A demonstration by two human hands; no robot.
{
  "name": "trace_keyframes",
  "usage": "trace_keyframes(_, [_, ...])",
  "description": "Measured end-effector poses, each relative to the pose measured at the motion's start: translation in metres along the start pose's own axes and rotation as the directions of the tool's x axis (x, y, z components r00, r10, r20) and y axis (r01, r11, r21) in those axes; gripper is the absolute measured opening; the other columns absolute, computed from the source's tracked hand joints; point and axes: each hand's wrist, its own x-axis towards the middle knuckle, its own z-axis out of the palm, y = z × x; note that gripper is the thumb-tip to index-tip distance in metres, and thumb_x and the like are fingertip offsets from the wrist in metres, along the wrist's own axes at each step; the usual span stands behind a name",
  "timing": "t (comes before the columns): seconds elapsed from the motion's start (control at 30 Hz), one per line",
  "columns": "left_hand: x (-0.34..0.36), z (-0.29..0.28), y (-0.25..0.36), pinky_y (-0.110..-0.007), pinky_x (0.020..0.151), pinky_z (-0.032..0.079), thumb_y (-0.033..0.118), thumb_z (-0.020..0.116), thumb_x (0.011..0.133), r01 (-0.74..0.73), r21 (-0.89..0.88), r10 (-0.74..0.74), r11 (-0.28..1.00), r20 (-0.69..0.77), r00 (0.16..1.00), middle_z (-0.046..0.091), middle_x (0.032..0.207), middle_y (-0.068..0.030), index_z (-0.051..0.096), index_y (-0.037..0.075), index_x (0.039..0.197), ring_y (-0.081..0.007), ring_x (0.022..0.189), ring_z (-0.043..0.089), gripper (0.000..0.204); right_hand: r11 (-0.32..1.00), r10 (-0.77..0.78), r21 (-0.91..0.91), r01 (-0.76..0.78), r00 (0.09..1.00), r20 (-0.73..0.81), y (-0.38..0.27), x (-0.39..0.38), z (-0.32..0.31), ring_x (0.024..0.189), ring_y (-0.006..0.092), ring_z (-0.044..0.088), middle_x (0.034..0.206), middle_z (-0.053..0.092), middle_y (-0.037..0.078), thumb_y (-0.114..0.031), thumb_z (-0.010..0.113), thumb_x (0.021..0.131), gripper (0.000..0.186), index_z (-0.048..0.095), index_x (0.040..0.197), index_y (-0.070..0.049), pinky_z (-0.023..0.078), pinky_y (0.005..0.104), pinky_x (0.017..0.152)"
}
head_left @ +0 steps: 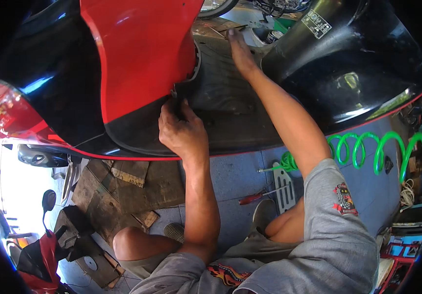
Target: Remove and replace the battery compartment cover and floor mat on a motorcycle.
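Observation:
A scooter lies across the view, with a red leg-shield panel [144, 54] on the left and a black floorboard [220, 88] to its right. My left hand [184, 128] is at the panel's lower corner, thumb and fingers pinched together at its edge. A small dark bit shows at the fingertips, too small to name. My right hand [241, 53] reaches over to the floorboard's far side, its fingers stretched out and seen edge-on. Beside that arm is the glossy black seat-side body [338, 73]. A gap with dark notches shows along the panel's right edge.
A red-handled screwdriver [252, 198] lies on the tiled floor near a slotted metal plate [284, 188]. A coiled green air hose [362, 149] runs to the right. Flattened cardboard [157, 188] covers the floor at left. Another red scooter [47, 259] stands at lower left.

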Motion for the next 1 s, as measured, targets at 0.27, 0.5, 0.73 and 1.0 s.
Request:
trace_keyframes(0.27, [0.002, -0.003, 0.002, -0.039, 0.067, 0.052, 0.009, 0.070, 0.081, -0.015, 0.049, 0.014, 0.999, 0.019, 1.000, 0.069, 0.082, -0.0177, 0.065, -0.001, 0.091, -0.0344, 0.075, 0.068, 0.016, 0.990, 0.105, -0.095, -0.105, 0.994, -0.009, 0.024, 0.002, 0.003, 0.130, 0.0403, 0.043, 0.139, 0.045, 0.028, -0.055, 0.038, 0.097, 0.069, 0.039, 0.138, 0.001, 0.032, 0.0429, 0.106])
trace_keyframes(0.5, [0.004, -0.003, 0.015, -0.040, 0.065, 0.052, 0.013, 0.070, 0.081, 0.005, 0.084, -0.010, 0.996, 0.056, 0.998, 0.069, 0.081, -0.0180, 0.066, 0.000, 0.089, -0.0356, 0.074, 0.068, 0.016, 0.980, -0.191, -0.044, 0.193, 0.981, 0.042, 0.012, 0.014, 0.026, 0.134, 0.0413, 0.039, 0.144, 0.041, 0.027, -0.056, 0.043, 0.095, 0.074, 0.035, 0.143, 0.000, 0.030, 0.0407, 0.110])
trace_keyframes(0.73, [0.003, -0.008, -0.001, -0.041, 0.064, 0.051, 0.014, 0.070, 0.081, 0.046, 0.084, -0.054, 0.995, 0.088, 0.995, 0.069, 0.077, -0.0178, 0.064, 0.000, 0.084, -0.0359, 0.071, 0.068, 0.015, 0.871, -0.384, -0.210, 0.445, 0.882, 0.274, 0.010, -0.004, 0.044, 0.129, 0.0370, 0.046, 0.144, 0.041, 0.024, -0.027, 0.041, 0.099, 0.037, 0.055, 0.123, -0.003, 0.038, 0.0401, 0.106])
trace_keyframes(1.0, [0.010, -0.016, 0.003, -0.045, 0.064, 0.050, 0.017, 0.069, 0.081, 0.009, 0.156, -0.041, 0.988, 0.206, 0.978, 0.067, 0.075, -0.0198, 0.061, 0.001, 0.080, -0.0406, 0.073, 0.065, 0.018, 0.899, -0.351, -0.092, 0.428, 0.831, 0.432, 0.016, 0.011, 0.043, 0.110, 0.0364, 0.061, 0.126, 0.059, 0.022, -0.016, 0.042, 0.094, 0.033, 0.060, 0.115, 0.001, 0.045, 0.0394, 0.096])
